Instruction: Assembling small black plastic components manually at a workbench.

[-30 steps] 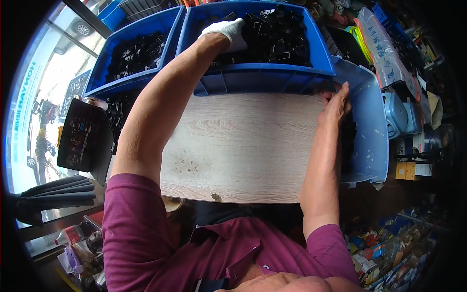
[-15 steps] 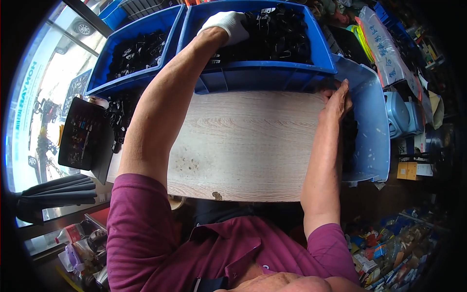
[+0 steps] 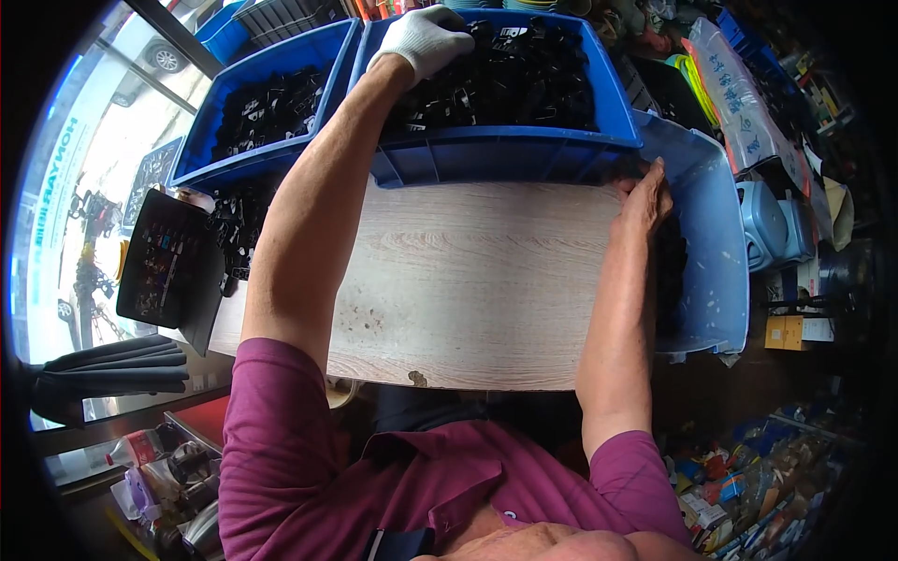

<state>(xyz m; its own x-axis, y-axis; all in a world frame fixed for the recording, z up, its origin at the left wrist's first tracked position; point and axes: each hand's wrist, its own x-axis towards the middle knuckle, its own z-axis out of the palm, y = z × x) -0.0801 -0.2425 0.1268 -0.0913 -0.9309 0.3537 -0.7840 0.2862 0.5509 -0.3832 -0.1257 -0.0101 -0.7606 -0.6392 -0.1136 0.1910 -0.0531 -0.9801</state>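
Observation:
My left hand (image 3: 423,43), in a white knit glove, reaches over the far left part of a large blue bin (image 3: 505,142). Its fingers stretch rightward and bend down over a heap of small black parts (image 3: 533,84); the fingertips are partly lost against them. Bare and curled, my right hand (image 3: 645,198) is beside the bin's near right corner, thumb up. Something dark shows at its fingers, too shaded to name. That hand is also next to a pale blue tub (image 3: 713,243), where more black parts (image 3: 670,266) lie, half hidden by my forearm.
A wood-grain table (image 3: 468,280) lies between my arms. Another blue bin (image 3: 253,161) of black parts stands at the left, above a loose black pile (image 3: 241,224) and a propped dark screen (image 3: 154,262). Light blue containers (image 3: 762,224) stand beyond the tub.
My left hand has shifted a little left and away from me, toward the bin's far left corner. My right hand stays at the near right corner, where a dark patch now shows at its fingers.

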